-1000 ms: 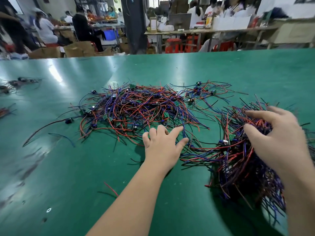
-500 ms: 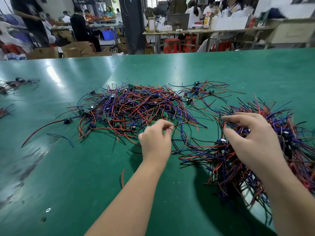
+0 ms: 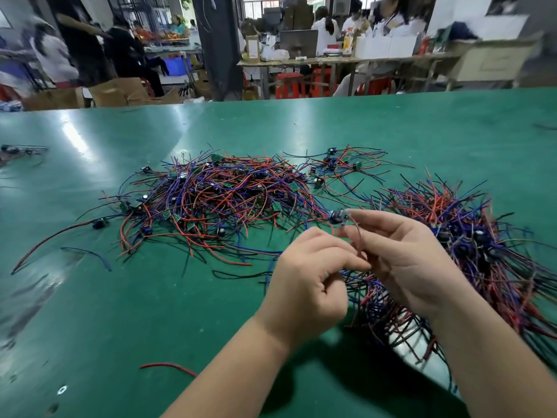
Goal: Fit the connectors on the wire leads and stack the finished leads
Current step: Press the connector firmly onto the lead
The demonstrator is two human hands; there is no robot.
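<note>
Both hands now up off the heaps and meeting over the table, between the two piles. Half a second ago the left hand was pinching at the near edge of the middle pile and the right hand lay spread on the right pile; neither touches a pile now.

One wire lead is held in the air between them (motion-blurred, colour looks reddish). Left hand: fingers curled tight, thumb and forefinger pinching the lower part of the lead. Right hand: palm turned toward the left hand, forefinger and thumb closed narrowly on the upper end, just at the small dark connector, which sticks out past the fingertips. Exact finger contact at the connector is too blurred to tell.

Middle pile lies as before: red, blue and black leads tangled with small green boards and dark connectors. Right pile is denser and sits under and behind the right forearm. Loose red wire lies on the table near the left forearm, same spot as earlier.
</note>
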